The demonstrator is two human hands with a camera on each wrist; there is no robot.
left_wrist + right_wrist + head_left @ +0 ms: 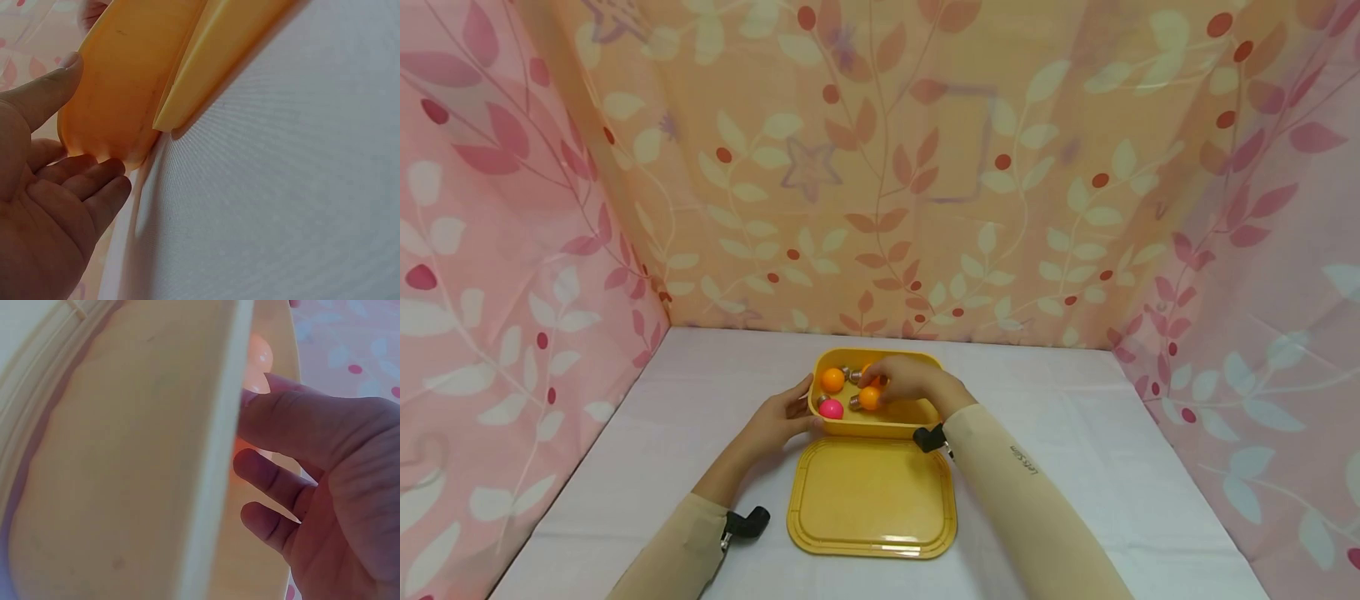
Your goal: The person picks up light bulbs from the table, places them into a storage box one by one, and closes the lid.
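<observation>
One high, two close

The head camera looks forward and down from above, far enough back to frame the left hand (784,417), the right hand (906,379), the yellow box (880,430), the yellow lid (872,500) and the floral curtain (880,167) behind. The left wrist camera (748,523) sits low and close, facing the box past the left hand, white tablecloth (1052,392) tilting across the frame. The right wrist camera (930,438), nearer still, faces the box's outer wall. All three share the box.
</observation>
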